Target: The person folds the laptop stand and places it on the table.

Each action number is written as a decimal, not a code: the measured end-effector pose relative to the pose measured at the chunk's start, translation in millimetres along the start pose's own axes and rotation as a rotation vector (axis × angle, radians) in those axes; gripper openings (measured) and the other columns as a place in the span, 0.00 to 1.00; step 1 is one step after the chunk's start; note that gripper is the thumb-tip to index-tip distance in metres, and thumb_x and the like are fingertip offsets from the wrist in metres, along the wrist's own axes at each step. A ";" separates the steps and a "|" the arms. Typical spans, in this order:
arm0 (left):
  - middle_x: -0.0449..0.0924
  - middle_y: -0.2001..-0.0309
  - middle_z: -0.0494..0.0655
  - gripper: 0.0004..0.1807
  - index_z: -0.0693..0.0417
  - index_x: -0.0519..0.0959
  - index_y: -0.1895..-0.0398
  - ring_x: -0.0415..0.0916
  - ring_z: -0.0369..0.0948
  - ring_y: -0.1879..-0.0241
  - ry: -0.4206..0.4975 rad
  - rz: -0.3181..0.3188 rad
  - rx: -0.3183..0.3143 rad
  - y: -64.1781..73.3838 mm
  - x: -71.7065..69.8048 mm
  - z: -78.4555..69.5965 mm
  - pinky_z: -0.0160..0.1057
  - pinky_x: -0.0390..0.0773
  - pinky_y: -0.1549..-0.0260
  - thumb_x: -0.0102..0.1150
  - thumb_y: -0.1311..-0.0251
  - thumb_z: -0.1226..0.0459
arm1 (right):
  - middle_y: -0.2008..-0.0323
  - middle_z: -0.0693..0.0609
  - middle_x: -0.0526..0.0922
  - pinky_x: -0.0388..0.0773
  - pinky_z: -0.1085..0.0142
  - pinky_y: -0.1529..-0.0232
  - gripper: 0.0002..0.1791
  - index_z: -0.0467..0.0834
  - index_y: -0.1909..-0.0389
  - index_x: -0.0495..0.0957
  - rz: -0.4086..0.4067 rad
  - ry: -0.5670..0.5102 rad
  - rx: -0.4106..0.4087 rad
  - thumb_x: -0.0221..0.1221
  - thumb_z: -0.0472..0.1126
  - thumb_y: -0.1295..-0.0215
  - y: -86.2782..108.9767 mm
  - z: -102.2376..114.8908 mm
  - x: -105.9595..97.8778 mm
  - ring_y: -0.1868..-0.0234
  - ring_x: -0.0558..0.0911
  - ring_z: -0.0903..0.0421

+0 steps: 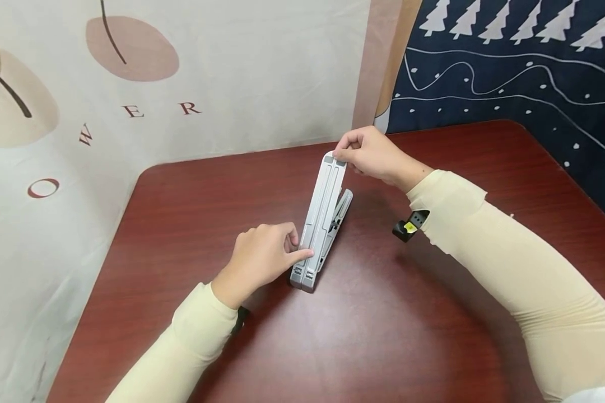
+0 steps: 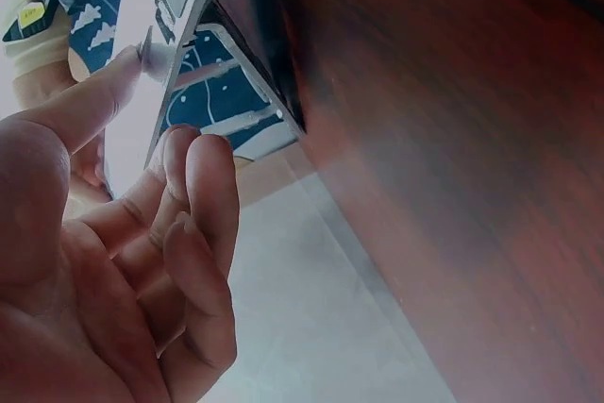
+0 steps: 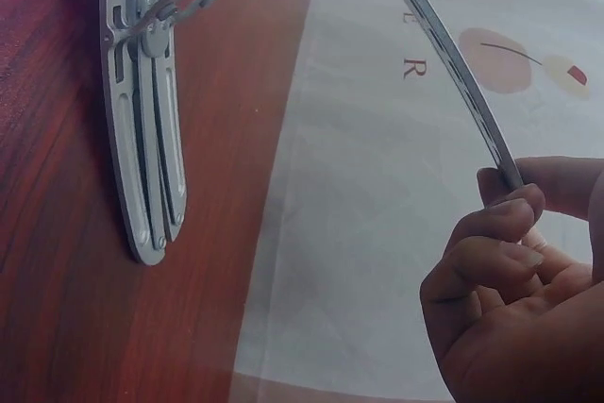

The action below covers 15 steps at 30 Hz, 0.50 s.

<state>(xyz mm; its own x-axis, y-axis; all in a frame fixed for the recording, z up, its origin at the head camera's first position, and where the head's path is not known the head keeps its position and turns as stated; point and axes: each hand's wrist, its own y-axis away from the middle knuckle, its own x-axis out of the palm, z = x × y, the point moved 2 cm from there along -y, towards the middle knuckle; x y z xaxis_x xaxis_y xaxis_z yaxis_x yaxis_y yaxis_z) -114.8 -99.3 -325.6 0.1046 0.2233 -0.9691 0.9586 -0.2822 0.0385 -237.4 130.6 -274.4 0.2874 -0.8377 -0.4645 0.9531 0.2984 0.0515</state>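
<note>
A silver folding laptop stand stands on the table, narrow and folded in sideways. Its upper arm is raised at an angle over its base, which lies on the tabletop, and thin struts join the two. With thumb and index finger my right hand pinches the raised arm's far end. Down near the hinge, my left hand holds the arm, thumb on its upper face and fingers at its left side. In the left wrist view the other fingers of that left hand are loosely curled.
The stand is on a reddish-brown wooden table. A pale printed cloth hangs behind and left of it, a dark blue cloth with white trees at the back right. A black wrist strap shows below the right sleeve.
</note>
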 end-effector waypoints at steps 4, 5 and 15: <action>0.76 0.78 0.28 0.20 0.37 0.78 0.69 0.73 0.37 0.78 0.012 0.013 -0.008 -1.3 -1.0 4.0 0.41 0.69 0.77 0.68 0.50 0.36 | 0.80 0.50 0.72 0.69 0.69 0.75 0.08 0.39 0.65 0.82 -0.005 -0.006 0.018 0.58 0.39 0.29 2.4 -2.9 -0.8 0.78 0.70 0.57; 0.77 0.78 0.28 0.20 0.36 0.79 0.69 0.73 0.37 0.78 0.016 0.017 -0.007 -1.7 -1.3 5.0 0.41 0.70 0.76 0.69 0.50 0.36 | 0.80 0.50 0.73 0.70 0.69 0.75 0.08 0.39 0.65 0.82 -0.005 -0.011 0.023 0.58 0.39 0.29 3.2 -3.6 -0.8 0.78 0.71 0.57; 0.81 0.73 0.28 0.18 0.39 0.80 0.58 0.77 0.33 0.73 0.093 0.023 0.032 -5.7 -2.8 7.5 0.43 0.75 0.70 0.70 0.45 0.43 | 0.83 0.53 0.74 0.70 0.68 0.75 0.09 0.38 0.67 0.80 -0.068 -0.017 0.009 0.57 0.39 0.29 11.6 -6.2 -1.4 0.78 0.71 0.57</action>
<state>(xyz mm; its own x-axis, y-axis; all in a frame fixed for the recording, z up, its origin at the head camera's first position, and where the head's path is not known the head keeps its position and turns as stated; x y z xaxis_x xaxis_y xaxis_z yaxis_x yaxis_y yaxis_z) -122.6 -105.4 -324.9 0.1524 0.3018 -0.9411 0.9467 -0.3181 0.0513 -227.3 138.1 -278.6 0.2236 -0.8637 -0.4517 0.9712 0.2365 0.0286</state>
